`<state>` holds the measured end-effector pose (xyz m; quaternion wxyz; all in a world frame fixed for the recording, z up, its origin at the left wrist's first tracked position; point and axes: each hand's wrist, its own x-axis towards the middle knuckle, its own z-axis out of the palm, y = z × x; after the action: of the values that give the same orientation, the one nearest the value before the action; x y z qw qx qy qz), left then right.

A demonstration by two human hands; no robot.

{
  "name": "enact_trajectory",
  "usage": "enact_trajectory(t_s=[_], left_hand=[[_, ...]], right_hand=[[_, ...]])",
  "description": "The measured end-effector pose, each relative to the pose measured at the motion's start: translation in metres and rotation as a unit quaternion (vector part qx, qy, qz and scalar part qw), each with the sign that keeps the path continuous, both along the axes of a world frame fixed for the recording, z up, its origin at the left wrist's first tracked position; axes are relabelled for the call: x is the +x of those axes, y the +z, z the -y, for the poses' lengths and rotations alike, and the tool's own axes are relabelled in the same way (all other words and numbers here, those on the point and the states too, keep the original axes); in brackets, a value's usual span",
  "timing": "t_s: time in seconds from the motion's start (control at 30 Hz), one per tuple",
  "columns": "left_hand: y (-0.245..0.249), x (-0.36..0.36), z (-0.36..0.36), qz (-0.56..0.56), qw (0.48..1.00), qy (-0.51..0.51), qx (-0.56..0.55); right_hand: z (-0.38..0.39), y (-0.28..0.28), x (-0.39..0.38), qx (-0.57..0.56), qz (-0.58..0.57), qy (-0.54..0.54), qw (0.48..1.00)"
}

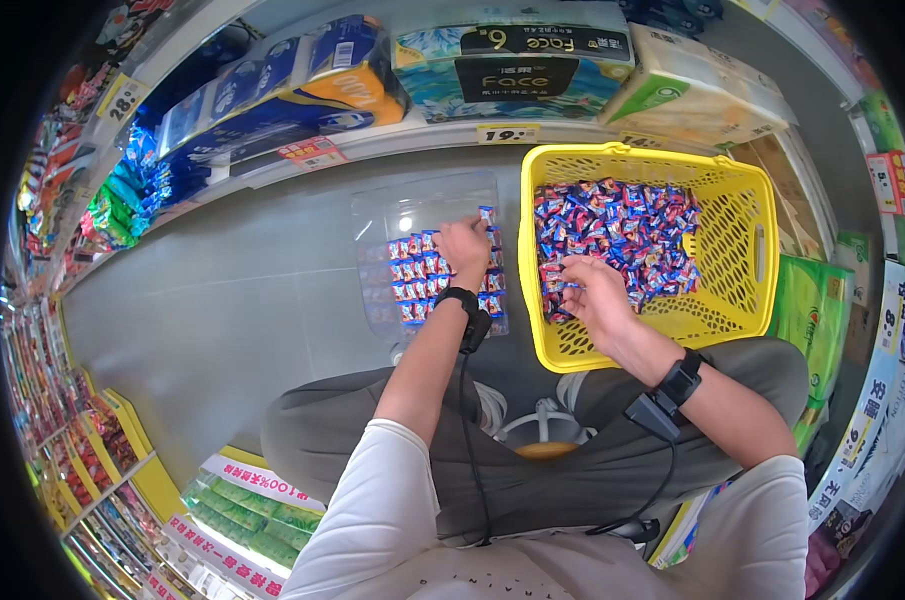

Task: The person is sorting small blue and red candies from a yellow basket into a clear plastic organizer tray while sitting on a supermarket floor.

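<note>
My left hand (462,246) is inside a clear plastic box (427,195) on the floor. Its fingers are closed at a small wrapped candy (487,214) near the box's upper right side. Under and around that hand, wrapped candies (409,268) in blue and red lie in neat rows. My right hand (600,298) hangs over the left part of a yellow basket (652,160). The fingers are curled, with thumb and forefinger apart, close above a loose heap of the same candies (622,225). Nothing shows clearly between those fingers.
Above the box and basket runs a shelf with tissue packs (517,85) and a price tag (509,133). Grey floor (222,270) extends to the left, bordered by snack racks (37,350). Green packs (812,310) stand right of the basket. Cables hang from both wrist devices.
</note>
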<state>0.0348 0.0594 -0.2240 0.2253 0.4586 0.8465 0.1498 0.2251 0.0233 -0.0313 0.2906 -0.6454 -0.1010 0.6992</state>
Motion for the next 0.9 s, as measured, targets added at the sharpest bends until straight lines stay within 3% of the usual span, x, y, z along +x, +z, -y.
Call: enact_trajectory(t_s=[0.17, 0.2, 0.3, 0.37, 0.4, 0.47, 0.5, 0.53, 0.6, 0.77, 0.9], left_hand=[[0.007, -0.003, 0.0, -0.027, 0.999, -0.032, 0.011], [0.012, -0.004, 0.002, -0.024, 0.999, -0.029, 0.012], [0.033, -0.009, 0.0, 0.073, 0.996, -0.029, 0.05], [0.055, -0.009, -0.005, 0.188, 0.981, 0.025, 0.051], [0.064, -0.005, -0.005, 0.189, 0.98, 0.028, 0.052], [0.079, 0.004, -0.007, 0.306, 0.943, 0.089, 0.093], [0.092, 0.01, -0.011, 0.305, 0.943, 0.091, 0.097], [0.11, 0.017, -0.008, 0.359, 0.922, 0.12, 0.081], [0.145, 0.025, -0.004, 0.409, 0.898, 0.148, 0.067], [0.212, 0.029, 0.013, 0.498, 0.857, 0.128, 0.036], [0.224, 0.02, 0.032, 0.535, 0.833, 0.139, -0.006]], right_hand=[[-0.011, -0.024, 0.008, 0.016, 0.027, 0.02, 0.999], [-0.02, -0.037, 0.015, 0.05, 0.096, 0.081, 0.991], [-0.029, -0.055, 0.025, 0.053, 0.125, 0.099, 0.986], [-0.044, -0.083, 0.036, 0.093, 0.196, 0.238, 0.947], [-0.047, -0.104, 0.044, 0.129, 0.222, 0.259, 0.931], [-0.049, -0.133, 0.048, 0.233, 0.341, 0.332, 0.848], [-0.047, -0.141, 0.051, 0.29, 0.365, 0.366, 0.805], [-0.042, -0.138, 0.052, 0.289, 0.363, 0.368, 0.806], [-0.039, -0.127, 0.05, 0.328, 0.386, 0.527, 0.682], [-0.026, -0.108, 0.043, 0.327, 0.412, 0.592, 0.611], [-0.032, -0.099, 0.042, 0.285, 0.378, 0.597, 0.648]])
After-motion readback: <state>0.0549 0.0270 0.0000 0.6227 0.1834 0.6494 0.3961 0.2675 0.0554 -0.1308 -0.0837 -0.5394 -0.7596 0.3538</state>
